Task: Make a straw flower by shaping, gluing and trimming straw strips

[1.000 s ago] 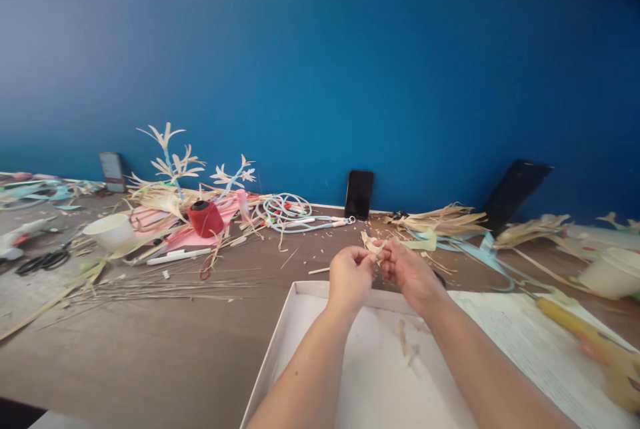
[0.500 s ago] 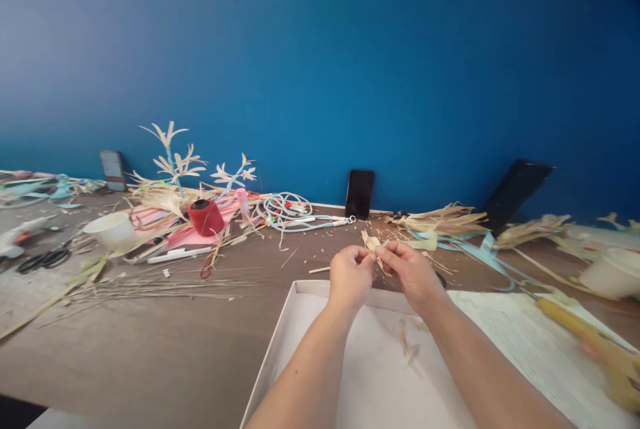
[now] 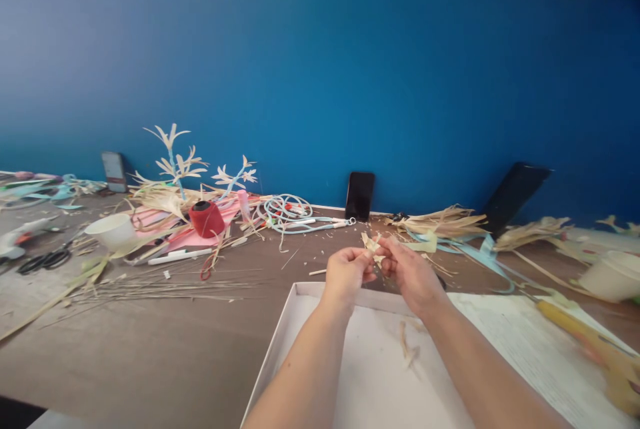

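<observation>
A small pale flower-like piece of dried husk [image 3: 371,242] is held up over the far rim of a white box lid. My left hand [image 3: 347,276] pinches its lower part between thumb and index finger. From the other side, the fingertips of my right hand [image 3: 406,270] are at its petals, with the thumb partly hidden. Under my forearms lies the white box lid [image 3: 310,329], with a few curled husk scraps [image 3: 407,346] in it. A short pale stick [image 3: 318,272] rests on the table just left of my hands.
Behind stand a phone [image 3: 360,196] and a blue partition [image 3: 320,82]. To the left are husk flowers on stems [image 3: 173,159], red thread [image 3: 207,218], a white cup [image 3: 111,230], scissors [image 3: 45,260] and thin wires [image 3: 165,289]. Rightward lie husk bundles [image 3: 443,221], printed paper [image 3: 505,336] and a yellow-handled tool [image 3: 585,332].
My hands have moved slightly apart. The fingers of my right hand have loosened and lifted along the petals, so more of the husk flower shows. My left hand keeps its pinch.
</observation>
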Available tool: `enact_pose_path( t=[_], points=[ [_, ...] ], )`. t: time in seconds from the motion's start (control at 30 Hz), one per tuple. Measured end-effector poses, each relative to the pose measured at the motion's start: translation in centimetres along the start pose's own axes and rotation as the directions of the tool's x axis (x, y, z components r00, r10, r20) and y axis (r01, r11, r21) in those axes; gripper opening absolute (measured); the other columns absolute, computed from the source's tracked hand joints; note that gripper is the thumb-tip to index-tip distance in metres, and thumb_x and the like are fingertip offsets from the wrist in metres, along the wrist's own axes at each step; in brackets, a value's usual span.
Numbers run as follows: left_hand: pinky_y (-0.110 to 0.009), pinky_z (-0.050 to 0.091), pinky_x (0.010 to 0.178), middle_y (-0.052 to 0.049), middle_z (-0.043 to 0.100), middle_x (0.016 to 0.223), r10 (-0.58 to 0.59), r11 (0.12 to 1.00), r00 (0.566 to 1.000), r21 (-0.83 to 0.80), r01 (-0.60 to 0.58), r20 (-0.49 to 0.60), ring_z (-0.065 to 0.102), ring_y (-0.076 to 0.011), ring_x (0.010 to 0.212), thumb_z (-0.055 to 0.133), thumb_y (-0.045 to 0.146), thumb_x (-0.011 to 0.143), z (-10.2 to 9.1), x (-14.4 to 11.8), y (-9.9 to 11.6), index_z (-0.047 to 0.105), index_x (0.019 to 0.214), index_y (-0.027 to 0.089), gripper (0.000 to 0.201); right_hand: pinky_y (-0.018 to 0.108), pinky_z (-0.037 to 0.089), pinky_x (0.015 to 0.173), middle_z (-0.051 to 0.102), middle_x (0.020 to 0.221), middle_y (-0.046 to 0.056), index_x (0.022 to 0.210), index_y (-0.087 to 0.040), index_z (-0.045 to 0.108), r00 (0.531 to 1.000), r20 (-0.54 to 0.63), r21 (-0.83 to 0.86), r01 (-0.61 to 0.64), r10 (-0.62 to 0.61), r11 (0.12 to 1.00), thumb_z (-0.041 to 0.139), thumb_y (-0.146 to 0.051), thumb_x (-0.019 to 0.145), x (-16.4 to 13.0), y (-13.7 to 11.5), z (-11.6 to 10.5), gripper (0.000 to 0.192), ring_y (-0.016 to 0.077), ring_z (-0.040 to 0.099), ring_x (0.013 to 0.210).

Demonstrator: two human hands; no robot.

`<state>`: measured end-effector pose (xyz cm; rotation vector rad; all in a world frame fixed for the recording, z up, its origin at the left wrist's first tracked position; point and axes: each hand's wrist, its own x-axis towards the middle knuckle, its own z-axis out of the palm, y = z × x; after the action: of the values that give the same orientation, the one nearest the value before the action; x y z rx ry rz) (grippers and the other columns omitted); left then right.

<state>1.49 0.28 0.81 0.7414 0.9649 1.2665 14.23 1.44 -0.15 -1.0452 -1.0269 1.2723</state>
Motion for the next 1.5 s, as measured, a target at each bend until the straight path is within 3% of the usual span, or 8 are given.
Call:
enact_pose_path(
  t=[0.2,0.43,0.67,0.93,1.13,1.27,1.37,1.5],
  points=[
    [-0.019,0.046,0.051,0.001,0.052,0.053,-0.044,0.998,0.998,0.037,0.042,0.054,0.048,-0.0051,0.048,0.075,0.032,0.060,0.1,0.0,-0.3,0.061,0.065,0.010,0.026,0.025,0.039,0.053,0.061,0.081,0.003,0.092,-0.020,0.069,0.999,0.012,-0.008,0.035,-0.035,0.999,0.070,-0.045,0.068,-0.3,-0.6,0.2,0.035,0.0115,0.045,0.058],
    [-0.021,0.044,0.048,0.001,0.054,0.055,0.016,0.970,0.996,0.240,-0.037,0.087,0.048,-0.0077,0.048,0.069,0.035,0.064,0.0,0.1,-0.9,0.063,0.066,0.013,0.023,0.025,0.031,0.049,0.054,0.062,-0.001,0.075,-0.019,0.068,0.997,-0.058,-0.031,0.051,-0.053,0.998,0.073,-0.042,0.064,0.0,-0.5,-0.2,0.026,0.0100,0.041,0.052],
    [-0.020,0.029,0.043,0.002,0.050,0.051,0.170,0.815,0.974,0.534,-0.226,0.153,0.040,-0.0079,0.044,0.056,0.034,0.073,-0.6,0.5,-1.8,0.061,0.066,0.016,0.021,0.025,0.029,0.049,0.053,0.057,-0.002,0.065,-0.018,0.063,0.997,-0.055,-0.048,0.047,-0.049,0.998,0.073,-0.041,0.062,0.2,-0.2,-0.7,0.025,0.0095,0.040,0.050],
    [-0.019,0.031,0.051,0.000,0.058,0.062,0.309,0.618,0.919,0.683,-0.389,0.244,0.048,-0.0104,0.058,0.051,0.026,0.077,-0.7,0.1,-1.5,0.062,0.067,0.018,0.017,0.025,0.032,0.048,0.051,0.046,-0.002,0.067,-0.017,0.062,0.997,-0.051,-0.235,0.042,-0.056,0.971,0.067,-0.048,0.066,0.1,-0.4,-0.8,0.031,0.0108,0.043,0.046],
    [-0.018,0.039,0.043,0.000,0.059,0.060,0.028,0.857,0.976,0.498,-0.134,0.215,0.053,-0.0098,0.047,0.046,0.026,0.081,0.0,0.0,-1.9,0.054,0.074,0.017,0.014,0.024,0.030,0.044,0.046,0.043,-0.005,0.069,-0.017,0.061,0.986,-0.050,-0.492,0.114,-0.159,0.863,0.058,-0.047,0.073,0.2,-0.6,-0.7,0.031,0.0099,0.039,0.041],
    [-0.023,0.049,0.052,-0.004,0.062,0.067,-0.040,0.940,0.979,0.338,-0.031,0.201,0.059,-0.0100,0.052,0.046,0.019,0.083,0.4,0.2,-2.0,0.050,0.072,0.014,0.012,0.024,0.033,0.046,0.050,0.046,-0.003,0.071,-0.017,0.063,0.980,-0.068,-0.539,0.123,-0.189,0.833,0.058,-0.045,0.074,0.1,-0.7,-0.7,0.028,0.0105,0.041,0.044],
    [-0.023,0.051,0.052,-0.005,0.062,0.066,-0.045,0.958,0.982,0.286,-0.009,0.183,0.059,-0.0095,0.051,0.047,0.018,0.084,0.4,0.3,-1.7,0.051,0.072,0.013,0.013,0.024,0.037,0.048,0.062,0.061,0.001,0.079,-0.017,0.067,0.987,-0.042,-0.447,0.118,-0.153,0.887,0.061,-0.047,0.073,0.0,-0.8,-0.7,0.031,0.0105,0.046,0.047],
    [-0.022,0.051,0.053,-0.004,0.062,0.064,-0.035,0.975,0.984,0.224,-0.005,0.174,0.059,-0.0089,0.052,0.048,0.017,0.084,0.2,0.3,-1.2,0.051,0.073,0.012,0.013,0.026,0.046,0.057,0.066,0.104,0.007,0.101,-0.021,0.068,0.999,0.035,-0.165,-0.002,0.008,0.986,0.054,-0.057,0.077,0.0,-1.0,-0.9,0.045,0.0103,0.053,0.056]
  ],
)
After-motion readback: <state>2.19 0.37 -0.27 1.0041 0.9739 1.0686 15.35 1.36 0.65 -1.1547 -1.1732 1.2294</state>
